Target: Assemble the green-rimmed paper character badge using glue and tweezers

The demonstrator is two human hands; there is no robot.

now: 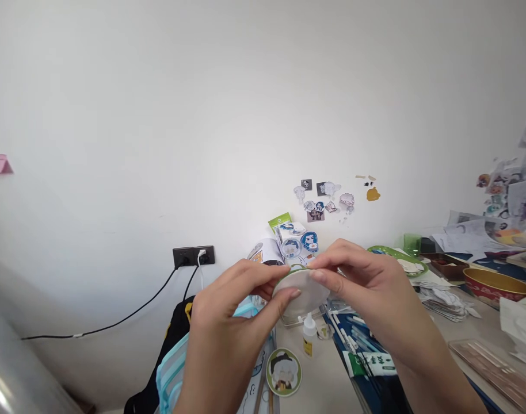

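Between my two hands, in the middle of the head view, a thin round disc (305, 292) is held up on edge. Its plain white back faces me, and a strip of green shows along the top. My left hand (235, 310) pinches the left edge, thumb on the white face. At the upper right edge, the thumb and fingertips of my right hand (366, 282) close on it. Below, a round cartoon-printed disc with a green border (284, 372) lies on the table (321, 385). A small white glue-type bottle with a yellow label (309, 335) stands upright behind it.
Pens (358, 333) and a green-and-white packet (370, 364) lie to the right. Farther right are a red and gold bowl (498, 283), stacked papers (444, 300) and a clear flat case (494, 368). A light-blue bag (172, 368) sits at left, below a wall socket (193, 256).
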